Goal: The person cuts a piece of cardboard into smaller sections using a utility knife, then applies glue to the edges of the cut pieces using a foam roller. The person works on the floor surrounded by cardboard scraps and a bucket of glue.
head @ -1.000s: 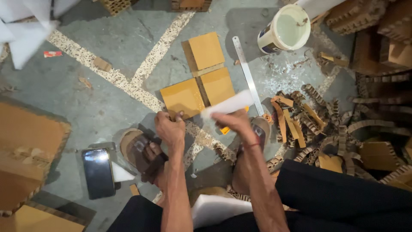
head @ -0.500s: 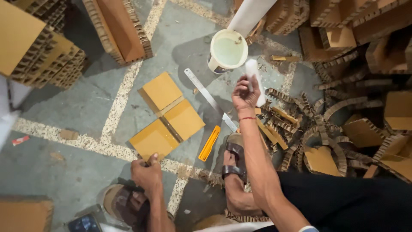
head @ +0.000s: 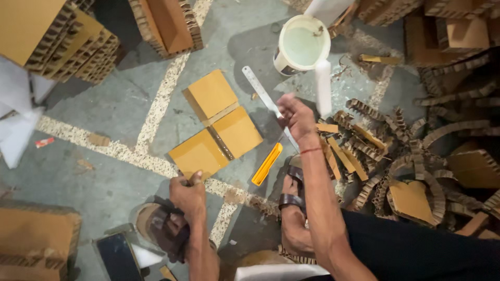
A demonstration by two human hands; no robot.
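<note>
A grey concrete floor (head: 120, 112) crossed by pale speckled stripes (head: 156, 109) fills the scene. Stacked corrugated cardboard blocks (head: 57, 41) stand far left; curled cardboard scraps (head: 416, 151) litter the right.

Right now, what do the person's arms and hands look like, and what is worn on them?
Both arms are bare, with no sleeves and no gloves. The right hand has a thin red thread around its wrist. The left hand shows no band, ring or watch that I can see. No markings are visible on either arm.
</note>
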